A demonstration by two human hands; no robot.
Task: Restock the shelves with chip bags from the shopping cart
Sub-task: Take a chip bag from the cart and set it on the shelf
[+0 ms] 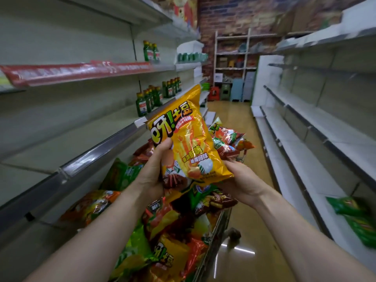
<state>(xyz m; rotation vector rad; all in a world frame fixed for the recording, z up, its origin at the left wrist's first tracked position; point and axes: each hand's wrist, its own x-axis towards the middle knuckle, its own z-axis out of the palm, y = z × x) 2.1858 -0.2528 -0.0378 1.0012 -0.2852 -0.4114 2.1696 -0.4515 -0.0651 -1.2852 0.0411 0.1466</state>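
Observation:
A yellow chip bag (189, 137) stands upright in mid-air above the shopping cart (218, 226). My left hand (154, 169) grips its left edge, thumb on the front. My right hand (242, 180) holds its lower right corner from below. The cart beneath is piled with several chip bags (168, 231) in red, green, orange and yellow. The left shelf (85, 157) runs beside the cart at about hand height, its nearer stretch bare.
Green bottles (151, 100) stand further along the left shelves. Two green chip bags (358, 216) lie on a low right shelf (305, 159). The aisle floor (240, 123) leads to a brick back wall with a rack and plastic stools.

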